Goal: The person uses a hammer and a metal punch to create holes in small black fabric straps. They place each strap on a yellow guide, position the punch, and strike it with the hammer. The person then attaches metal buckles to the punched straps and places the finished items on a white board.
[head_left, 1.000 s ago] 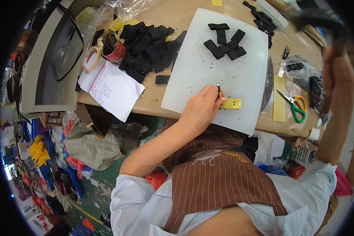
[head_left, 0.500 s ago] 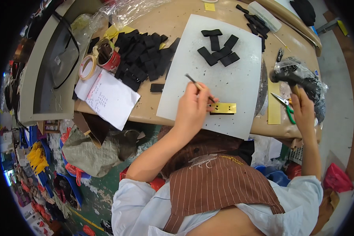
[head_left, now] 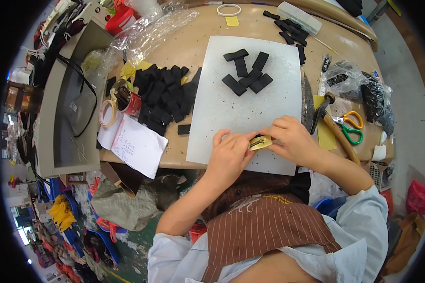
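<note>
My left hand (head_left: 229,154) and my right hand (head_left: 292,140) meet over the near part of a white board (head_left: 208,122). Between them is a small yellow template plate (head_left: 265,143), tilted, its two ends pinched in my fingers. Something dark lies against the plate, partly covered by fingers. The punch from before does not show. To the right of my right hand, a hammer (head_left: 341,136) with a wooden handle rests on the table. Several folded black fabric strips (head_left: 250,78) lie at the far part of the board.
Left of the board is a heap of black strips (head_left: 161,89), with a notepad (head_left: 134,146), a tape roll (head_left: 107,113) and a red can (head_left: 133,104). Scissors (head_left: 352,136), a yellow strip (head_left: 327,134) and plastic-wrapped black material (head_left: 373,101) lie at the right.
My right hand has let go of the hammer, now on the table, and come to the plate. The plate has been lifted and tilted; the punch has left my left hand's visible grip.
</note>
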A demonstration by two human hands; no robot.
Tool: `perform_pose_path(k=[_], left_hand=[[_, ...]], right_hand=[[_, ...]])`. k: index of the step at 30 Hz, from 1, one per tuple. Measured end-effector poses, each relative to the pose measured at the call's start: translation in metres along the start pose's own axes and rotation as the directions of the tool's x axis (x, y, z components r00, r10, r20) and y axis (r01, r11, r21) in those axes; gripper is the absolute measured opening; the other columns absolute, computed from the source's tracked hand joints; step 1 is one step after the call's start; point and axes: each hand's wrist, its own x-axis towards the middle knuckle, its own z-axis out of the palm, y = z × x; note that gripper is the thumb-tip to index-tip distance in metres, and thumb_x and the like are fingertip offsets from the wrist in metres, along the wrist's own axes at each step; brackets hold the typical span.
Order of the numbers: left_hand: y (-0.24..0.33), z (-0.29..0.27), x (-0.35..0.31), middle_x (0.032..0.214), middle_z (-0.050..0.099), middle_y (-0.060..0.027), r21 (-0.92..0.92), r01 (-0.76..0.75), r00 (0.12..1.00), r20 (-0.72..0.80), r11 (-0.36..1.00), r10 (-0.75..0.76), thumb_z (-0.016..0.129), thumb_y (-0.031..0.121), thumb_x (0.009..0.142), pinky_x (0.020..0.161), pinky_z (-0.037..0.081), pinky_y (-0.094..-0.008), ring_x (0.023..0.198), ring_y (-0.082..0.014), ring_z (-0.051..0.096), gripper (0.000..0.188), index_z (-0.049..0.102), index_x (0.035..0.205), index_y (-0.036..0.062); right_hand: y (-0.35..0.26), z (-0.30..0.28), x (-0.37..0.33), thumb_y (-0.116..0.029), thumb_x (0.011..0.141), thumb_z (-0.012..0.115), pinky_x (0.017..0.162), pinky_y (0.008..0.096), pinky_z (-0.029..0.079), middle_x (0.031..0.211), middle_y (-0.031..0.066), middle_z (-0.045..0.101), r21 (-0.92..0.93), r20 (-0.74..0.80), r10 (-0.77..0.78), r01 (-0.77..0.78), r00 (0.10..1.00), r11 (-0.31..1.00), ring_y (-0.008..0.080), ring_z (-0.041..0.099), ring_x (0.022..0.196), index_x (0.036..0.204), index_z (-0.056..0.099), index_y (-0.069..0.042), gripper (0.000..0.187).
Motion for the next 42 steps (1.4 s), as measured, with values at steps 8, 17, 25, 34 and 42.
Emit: perform_pose_path(k=[8, 17, 25, 34, 42], left_hand=[[-0.015, -0.006, 0.009, 0.068, 0.052, -0.0031, 0.022, 0.081, 0.995, -0.067, 0.996, -0.08, 0.079, 0.003, 0.071, 0.064, 0.047, -0.0335, 0.064, -0.0211, 0.054, 0.039, 0.066, 0.108, 0.0047], [-0.093, -0.056, 0.022, 0.113, 0.07, -0.01, 0.04, 0.438, 0.836, -0.387, 0.898, -0.39, 0.076, 0.004, 0.076, 0.061, 0.043, -0.03, 0.065, -0.0193, 0.048, 0.026, 0.054, 0.088, -0.0016], [-0.133, -0.046, -0.014, 0.106, 0.071, -0.0172, -0.322, 0.193, 0.666, -0.65, 0.927, -0.365, 0.056, 0.001, 0.094, 0.059, 0.035, -0.0214, 0.063, -0.0055, 0.039, 0.029, 0.036, 0.072, 0.0046], [-0.126, -0.042, -0.012, 0.091, 0.069, -0.0189, -0.364, 0.266, 0.68, -0.585, 0.893, -0.441, 0.054, 0.001, 0.096, 0.073, 0.046, -0.0251, 0.083, -0.0143, 0.063, 0.033, 0.033, 0.071, 0.0066], [-0.127, -0.041, -0.012, 0.09, 0.07, -0.0156, -0.319, 0.3, 0.667, -0.604, 0.899, -0.437, 0.055, 0.001, 0.095, 0.063, 0.039, -0.0212, 0.07, -0.0069, 0.052, 0.033, 0.035, 0.069, 0.0061]], right_hand=[[0.011, 0.004, 0.017, -0.014, 0.081, 0.071, 0.074, 0.0363, 0.046, 0.075, 0.0042, 0.058, 0.008, -0.171, -0.129, 0.132, 0.977, 0.991, 0.0244, 0.058, 0.075, 0.096, 0.072, -0.01, 0.016], [0.145, -0.044, 0.033, -0.002, 0.082, 0.062, 0.098, 0.0463, 0.044, 0.123, 0.0205, 0.054, -0.172, -0.41, 0.192, -0.282, 0.892, 0.944, 0.0399, 0.054, 0.112, 0.137, 0.049, -0.011, 0.057], [0.274, -0.07, 0.08, -0.026, 0.088, 0.064, 0.115, 0.0523, 0.023, 0.155, 0.027, 0.014, -0.398, -0.033, 0.139, -0.14, 0.99, 0.907, 0.0471, 0.023, 0.14, 0.153, 0.025, -0.019, 0.076], [0.308, -0.084, 0.171, -0.056, 0.076, 0.071, 0.11, 0.0628, 0.018, 0.157, 0.0231, 0.012, -0.384, -0.031, 0.184, -0.182, 0.982, 0.905, 0.0475, 0.018, 0.141, 0.155, 0.019, -0.028, 0.099], [0.296, -0.066, 0.224, -0.05, 0.073, 0.072, 0.11, 0.0602, 0.019, 0.151, 0.0161, 0.031, -0.326, 0.055, 0.299, -0.266, 0.953, 0.907, 0.0439, 0.024, 0.138, 0.138, 0.049, -0.035, 0.07]])
